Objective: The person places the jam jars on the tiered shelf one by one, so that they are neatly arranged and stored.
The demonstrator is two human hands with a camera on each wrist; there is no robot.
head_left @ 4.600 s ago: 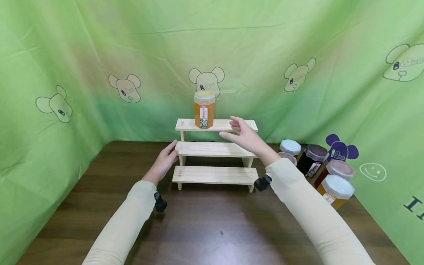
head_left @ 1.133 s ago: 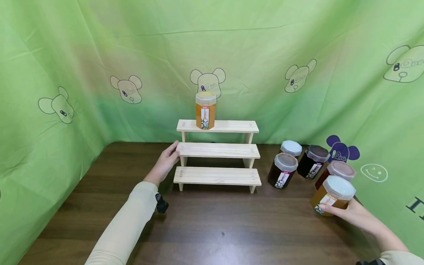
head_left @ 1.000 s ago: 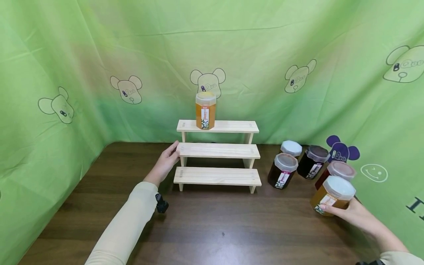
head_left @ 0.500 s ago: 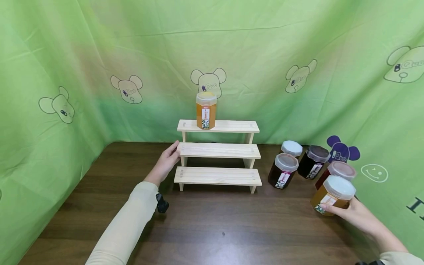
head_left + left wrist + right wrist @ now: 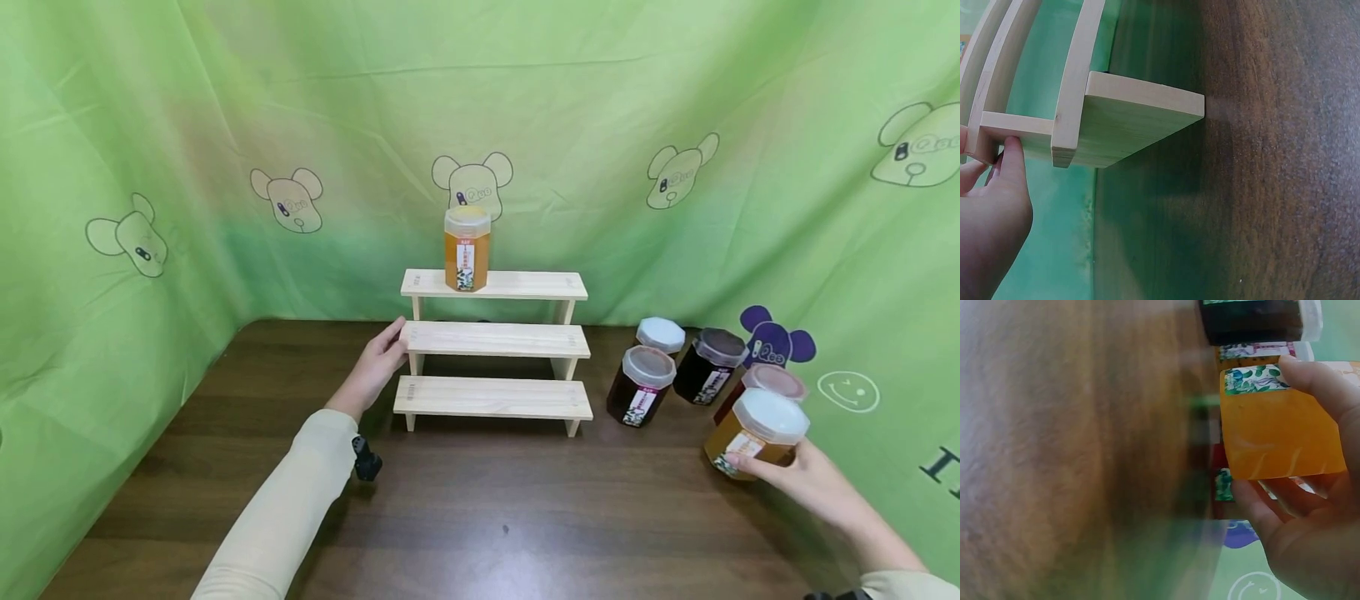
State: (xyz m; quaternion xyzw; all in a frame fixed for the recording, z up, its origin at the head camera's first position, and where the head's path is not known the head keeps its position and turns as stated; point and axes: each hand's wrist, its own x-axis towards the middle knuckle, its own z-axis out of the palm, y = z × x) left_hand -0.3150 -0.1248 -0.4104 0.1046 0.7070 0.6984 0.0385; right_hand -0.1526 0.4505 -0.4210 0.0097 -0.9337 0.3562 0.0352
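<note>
A three-tier wooden stand (image 5: pixel 491 396) rests on the table. My left hand (image 5: pixel 371 367) holds the left end of its middle board; in the left wrist view that hand (image 5: pixel 997 215) has its fingertips at the board's end. On the top tier, left of middle, an amber jar with a clear lid (image 5: pixel 467 258) stands upright. At the right, my right hand (image 5: pixel 813 487) grips a hexagonal amber jar with a white lid (image 5: pixel 768 415), thumb over its label. The right wrist view shows the fingers round the far side of this amber jar (image 5: pixel 1282 434).
Behind and left of the held jar are a reddish jar (image 5: pixel 776 382), a black jar (image 5: pixel 712 367), a dark jar with a clear lid (image 5: pixel 641 387) and a white-lidded jar (image 5: pixel 660 333), partly hidden. A green printed cloth (image 5: pixel 337 125) hangs around the brown table (image 5: pixel 465 508).
My right hand went from beside the top tier to the jars at the right and took hold of the amber jar, which has just risen slightly. The left hand stays at the stand.
</note>
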